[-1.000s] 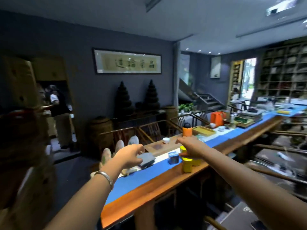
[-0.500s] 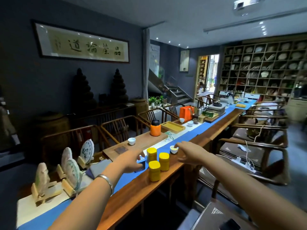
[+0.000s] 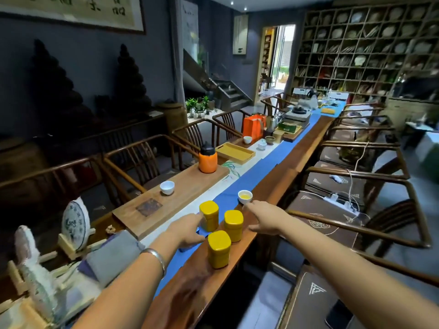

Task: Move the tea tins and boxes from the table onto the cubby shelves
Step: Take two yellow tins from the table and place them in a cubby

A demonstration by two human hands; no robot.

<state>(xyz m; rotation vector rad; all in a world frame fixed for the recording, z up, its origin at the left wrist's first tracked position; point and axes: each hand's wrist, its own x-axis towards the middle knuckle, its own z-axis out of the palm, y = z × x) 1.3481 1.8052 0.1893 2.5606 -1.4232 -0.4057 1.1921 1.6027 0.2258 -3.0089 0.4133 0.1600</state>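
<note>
Three yellow tea tins stand close together on the long wooden table (image 3: 273,193): one far left (image 3: 209,216), one to its right (image 3: 233,225) and one nearest me (image 3: 219,249). My left hand (image 3: 187,231), with a silver bangle on its wrist, lies over a small blue box (image 3: 201,231). Thumb and fingers close around the box, and the fingertips touch the far-left tin. My right hand (image 3: 263,216) stretches forward with straight fingers, its tips at a white cup of yellow tea (image 3: 245,195). The cubby shelves (image 3: 370,55) fill the far right wall.
A blue runner (image 3: 249,176) crosses the table. A wooden tray holds an orange jar (image 3: 207,160) and a white cup (image 3: 167,187). Tea cakes on stands (image 3: 76,219) and a grey cloth (image 3: 111,252) lie left. Wooden armchairs (image 3: 356,186) line both sides.
My view has swung right along the table. My left hand left the grey cloth and came onto the blue box. My right hand came off the yellow tins and reached to the teacup.
</note>
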